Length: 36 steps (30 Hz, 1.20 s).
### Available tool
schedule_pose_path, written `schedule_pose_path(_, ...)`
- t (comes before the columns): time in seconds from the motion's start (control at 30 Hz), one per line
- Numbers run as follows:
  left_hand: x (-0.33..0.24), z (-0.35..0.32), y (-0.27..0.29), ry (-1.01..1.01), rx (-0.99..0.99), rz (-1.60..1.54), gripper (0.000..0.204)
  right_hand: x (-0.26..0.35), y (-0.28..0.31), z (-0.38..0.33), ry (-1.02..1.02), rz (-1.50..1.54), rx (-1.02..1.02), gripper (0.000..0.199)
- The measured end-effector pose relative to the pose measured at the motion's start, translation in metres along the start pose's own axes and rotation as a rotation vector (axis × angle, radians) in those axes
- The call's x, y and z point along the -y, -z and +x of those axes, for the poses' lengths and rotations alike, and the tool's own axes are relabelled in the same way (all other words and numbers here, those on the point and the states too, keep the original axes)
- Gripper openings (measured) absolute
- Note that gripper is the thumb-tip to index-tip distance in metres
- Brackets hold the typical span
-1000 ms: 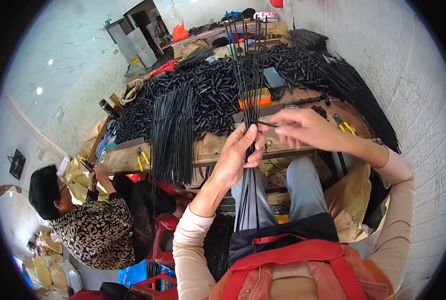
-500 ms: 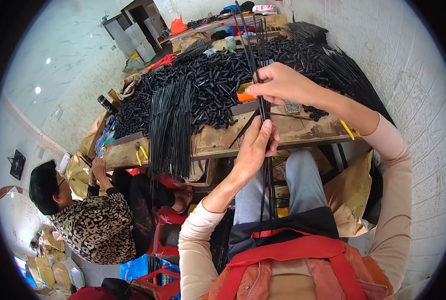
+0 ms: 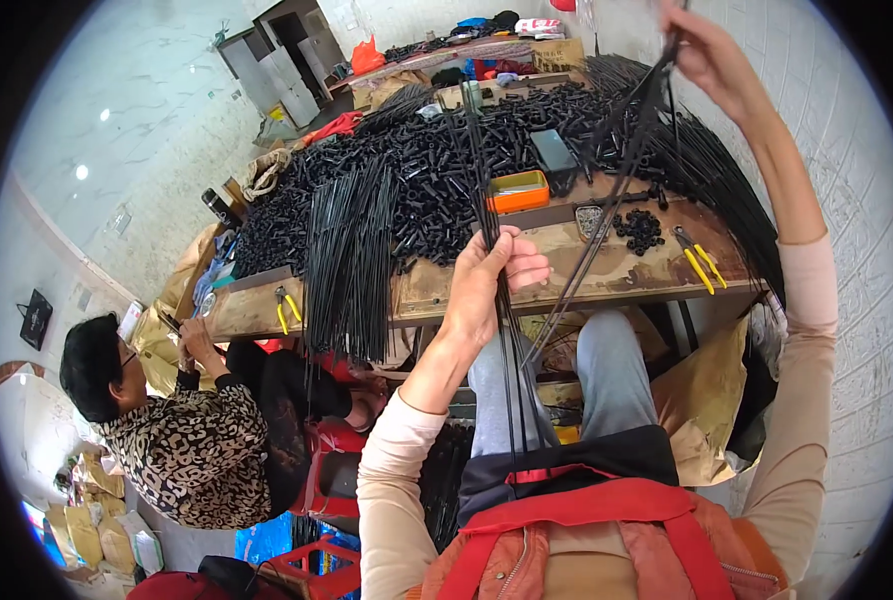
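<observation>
My left hand (image 3: 481, 285) is closed around several long, thin black rods (image 3: 514, 385) standing near upright above my lap, thumb against them and fingertips partly spread. Raised high at the right, my right hand (image 3: 716, 65) pinches the upper ends of a few more black rods (image 3: 616, 195), which slant down toward my knees. Motion smears their tops. Behind my left hand, an orange open box (image 3: 518, 192) sits on the wooden table (image 3: 436, 285). Beside it are a small tray of metal bits (image 3: 591, 222) and a cluster of black rings (image 3: 639, 230).
Black tubular pieces (image 3: 431, 150) heap across the table. A rod bundle (image 3: 351, 255) overhangs its front edge; more rods (image 3: 726, 185) lie at right. Yellow-handled pliers (image 3: 701, 265) and a second pair (image 3: 284, 308) lie near the edge. A co-worker (image 3: 181, 440) sits left; a wall (image 3: 856, 250) stands right.
My right hand has moved up and right, carrying some rods away from those in my left hand. My left hand has shifted slightly left, its fingers looser. The orange box is now uncovered.
</observation>
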<state>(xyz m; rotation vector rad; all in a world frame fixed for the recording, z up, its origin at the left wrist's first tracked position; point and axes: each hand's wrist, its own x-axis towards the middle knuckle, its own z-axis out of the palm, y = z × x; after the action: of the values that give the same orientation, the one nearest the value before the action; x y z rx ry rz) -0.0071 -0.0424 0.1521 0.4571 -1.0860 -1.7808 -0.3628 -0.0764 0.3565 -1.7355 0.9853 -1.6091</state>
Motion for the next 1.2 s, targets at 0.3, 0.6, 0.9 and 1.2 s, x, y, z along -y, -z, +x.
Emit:
schedule_pose_path(0.3, -0.019, -0.016, -0.043, 0.104, 0.056, 0.158, 0.028, -0.054, -0.150, -0.048, -0.272, -0.228, 0.363, 0.042)
schedule_pose_path(0.6, -0.018, -0.025, -0.045, 0.290, 0.076, -0.126, 0.034, -0.076, -0.173, -0.082, -0.431, 0.556, 0.398, 0.046)
schedule_pose_path(0.9, 0.000, -0.030, -0.039, 0.158, -0.030, -0.061, 0.024, -0.059, -0.147, -0.124, -0.060, -0.480, 0.586, 0.052)
schedule_pose_path(1.2, -0.021, -0.048, -0.062, 0.332, 0.095, -0.097, 0.044, -0.091, 0.057, -0.076, -0.773, 0.278, 0.221, 0.032)
